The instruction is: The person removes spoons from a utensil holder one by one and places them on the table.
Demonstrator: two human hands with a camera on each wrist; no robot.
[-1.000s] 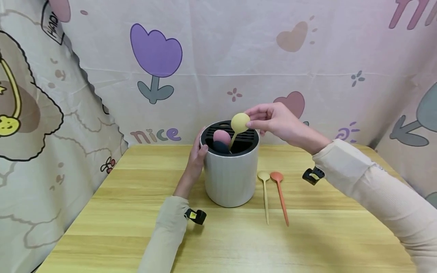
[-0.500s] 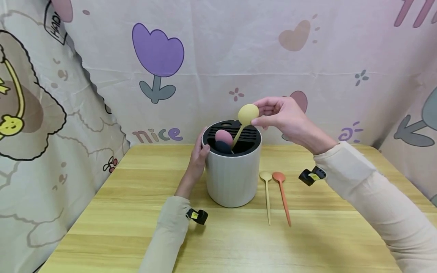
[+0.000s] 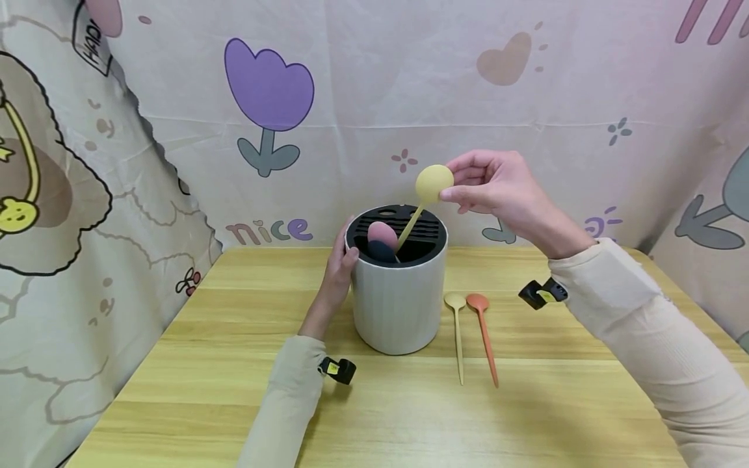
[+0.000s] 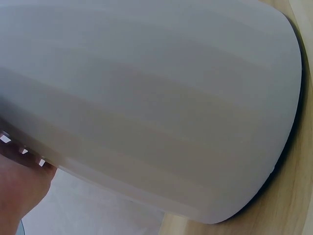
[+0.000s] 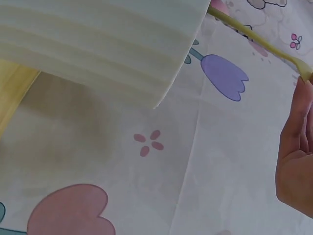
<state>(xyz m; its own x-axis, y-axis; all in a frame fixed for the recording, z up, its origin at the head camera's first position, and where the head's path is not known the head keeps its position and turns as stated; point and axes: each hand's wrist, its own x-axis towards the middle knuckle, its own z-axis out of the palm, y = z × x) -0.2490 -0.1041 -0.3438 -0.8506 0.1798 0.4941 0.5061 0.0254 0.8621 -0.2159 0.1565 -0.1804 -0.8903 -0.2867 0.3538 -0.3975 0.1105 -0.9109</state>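
A white ribbed utensil holder (image 3: 398, 309) with a black slotted top stands upright on the table. My left hand (image 3: 336, 276) grips its left side, thumb near the rim; the left wrist view shows the holder's wall (image 4: 161, 107) close up. Above the holder, my right hand (image 3: 506, 192) pinches a yellow spoon (image 3: 434, 184) at its round head. The handle slants down into the front opening, where its lower end is hidden. In the right wrist view the fingers (image 5: 299, 115) meet the spoon's neck. A pink spoon head (image 3: 382, 233) and a dark blue one (image 3: 381, 252) stick out of the same opening.
A pale yellow spoon (image 3: 458, 338) and an orange spoon (image 3: 484, 335) lie side by side on the wooden table (image 3: 234, 390), right of the holder. Behind the table hangs a printed cloth (image 3: 363, 78), with another cloth (image 3: 52, 325) at the left.
My right hand has risen and shifted right with the yellow spoon, so more of its handle shows above the opening. The left hand has stayed at the holder.
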